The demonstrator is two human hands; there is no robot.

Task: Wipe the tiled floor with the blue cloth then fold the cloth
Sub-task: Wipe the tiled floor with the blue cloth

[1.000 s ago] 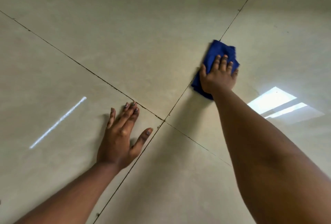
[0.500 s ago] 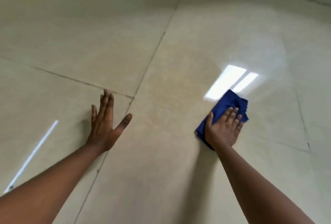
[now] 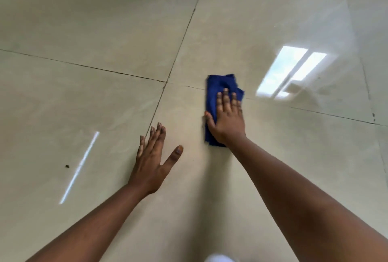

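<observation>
Blue cloth [image 3: 218,91], bunched into a rough upright rectangle, lying flat on the glossy cream tiled floor [image 3: 105,20] and straddling a dark grout line [image 3: 315,111] that runs out from under the cloth toward the right. Right hand [image 3: 227,121] pressed palm-down on the nearer half of the cloth, fingers straight and close together, thumb spread along the cloth's left edge; not gripping, only pressing flat. Far end of the cloth showing beyond the fingertips, slightly rumpled. Left hand [image 3: 152,161] left of the cloth and nearer the camera, well apart from it, resting flat on bare tile with fingers extended and thumb splayed toward the cloth, holding nothing. Crossing of grout lines [image 3: 166,82] just left of the cloth's far end. Bright double window reflection [image 3: 291,71] on the tile right of the cloth. Thin streak of reflected light [image 3: 80,165] far left of the cloth, with a small dark speck [image 3: 67,166] beside it. Both bare forearms reaching in from the bottom edge. Blurred white shape [image 3: 219,258] at the bottom edge below the cloth, too unclear to identify
</observation>
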